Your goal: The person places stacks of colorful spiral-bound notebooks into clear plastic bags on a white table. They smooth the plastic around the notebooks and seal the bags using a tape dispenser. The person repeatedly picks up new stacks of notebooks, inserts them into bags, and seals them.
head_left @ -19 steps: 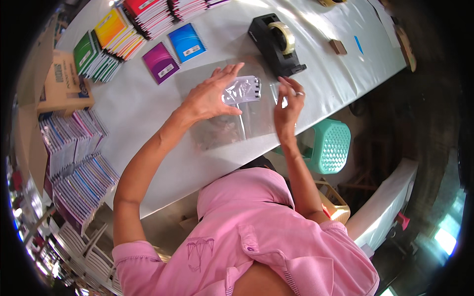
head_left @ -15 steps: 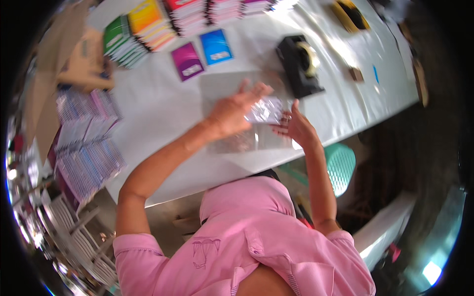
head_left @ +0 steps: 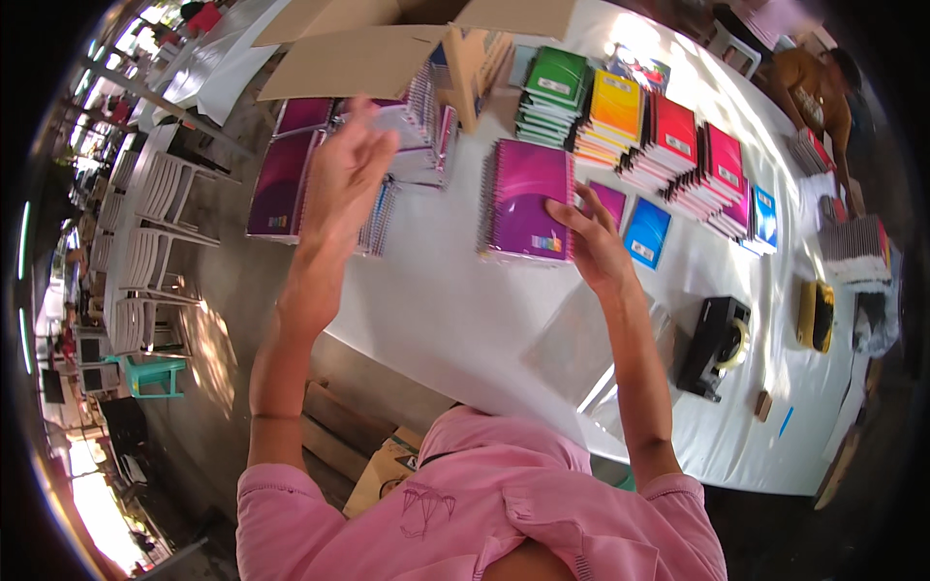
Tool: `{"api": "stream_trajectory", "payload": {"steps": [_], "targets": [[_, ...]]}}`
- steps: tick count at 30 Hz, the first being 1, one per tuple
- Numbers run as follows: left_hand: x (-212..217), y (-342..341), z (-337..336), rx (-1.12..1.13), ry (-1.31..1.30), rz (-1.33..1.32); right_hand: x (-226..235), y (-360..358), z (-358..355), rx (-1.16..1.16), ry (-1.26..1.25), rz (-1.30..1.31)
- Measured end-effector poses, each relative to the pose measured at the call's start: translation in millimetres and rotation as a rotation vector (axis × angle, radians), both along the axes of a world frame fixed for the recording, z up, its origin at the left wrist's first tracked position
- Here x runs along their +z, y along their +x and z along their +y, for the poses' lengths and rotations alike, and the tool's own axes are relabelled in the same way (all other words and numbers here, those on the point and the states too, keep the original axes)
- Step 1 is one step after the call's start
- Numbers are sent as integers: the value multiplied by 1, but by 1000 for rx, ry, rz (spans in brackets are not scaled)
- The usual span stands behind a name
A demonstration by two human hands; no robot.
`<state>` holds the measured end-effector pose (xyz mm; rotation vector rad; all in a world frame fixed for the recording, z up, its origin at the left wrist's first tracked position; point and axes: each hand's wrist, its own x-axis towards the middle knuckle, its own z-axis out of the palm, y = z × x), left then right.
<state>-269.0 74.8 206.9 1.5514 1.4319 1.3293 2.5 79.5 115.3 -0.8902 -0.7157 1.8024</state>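
A thick purple spiral notebook, or a bundle of them, point(head_left: 528, 198) is upright over the white table. My right hand point(head_left: 599, 242) grips its right edge, thumb across the cover and the other fingers partly hidden behind. Farther left, my left hand point(head_left: 354, 169) is raised with its fingers apart, slightly blurred, and holds nothing. It passes in front of purple spiral notebooks point(head_left: 284, 184) stacked at the table's left end. A single purple notebook point(head_left: 608, 203) and a blue notebook point(head_left: 644, 232) lie just beyond my right hand.
Clear plastic sheets point(head_left: 567, 344) lie near the table's front edge. A black tape dispenser point(head_left: 712, 344) stands to their right. Green point(head_left: 554, 82), yellow point(head_left: 616, 102) and red point(head_left: 670, 131) notebook stacks line the back, beside an open cardboard box point(head_left: 475, 73). Another person point(head_left: 814, 92) is at far right.
The view has swung left. Both hands have left the shiny clear-wrapped item over the plastic sheets. My right hand now grips the purple notebook; my left hand is over by the left stacks.
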Motion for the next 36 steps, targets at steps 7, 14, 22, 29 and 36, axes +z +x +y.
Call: {"api": "stream_trajectory", "payload": {"steps": [7,14,22,29,36], "targets": [[18,-100,-11,531,260,267,-35,-61,20,147,-20,-123],[-37,-118,-62,664,212,169,-141,-182,3,40,-165,-211],[-63,-121,-103,748,295,230,-156,-172,21,139,314,-696],[-46,-2,-78,735,512,368,-114,116,35,-176,759,-1295],[-92,190,-11,-198,203,29,-127,370,83,-383,746,-1909]]}}
